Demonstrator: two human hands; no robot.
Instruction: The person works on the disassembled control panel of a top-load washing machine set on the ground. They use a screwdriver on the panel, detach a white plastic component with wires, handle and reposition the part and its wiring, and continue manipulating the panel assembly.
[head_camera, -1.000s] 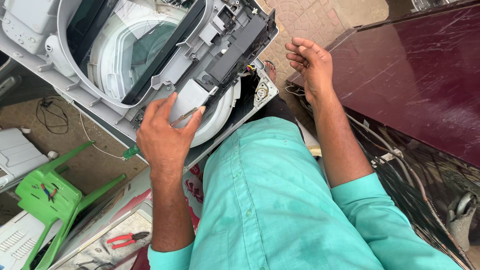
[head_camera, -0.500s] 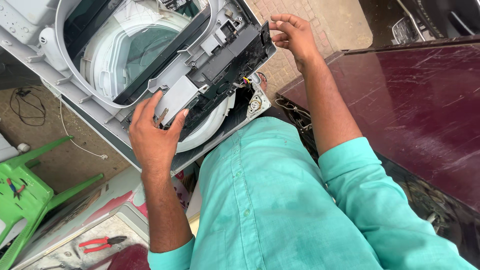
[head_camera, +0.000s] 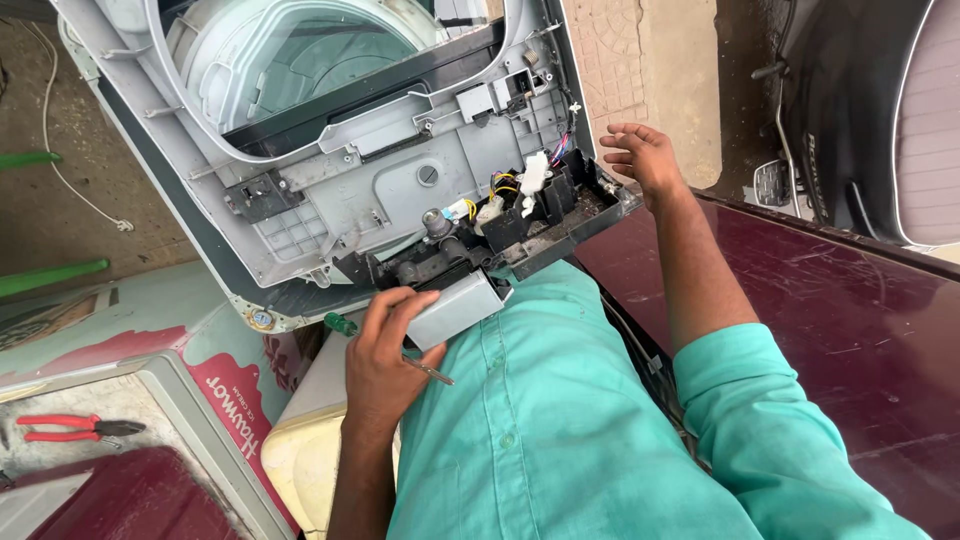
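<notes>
Across the upper frame, the tilted grey plastic washing-machine top panel (head_camera: 340, 190) shows its underside, its lower edge against the person's teal shirt (head_camera: 560, 420). To the right, the glossy maroon appliance lid (head_camera: 830, 330) lies just beside it. Left hand (head_camera: 385, 365): fingers curled round a small grey plastic box-shaped cover (head_camera: 455, 310) at the panel's lower edge, a green-handled screwdriver (head_camera: 385, 345) pinned beneath the palm. Right hand (head_camera: 640, 155): fingers loosely spread, empty, at the panel's right corner near the coloured wires (head_camera: 500, 190). Red-handled pliers (head_camera: 75, 428) lie well apart, lower left.
</notes>
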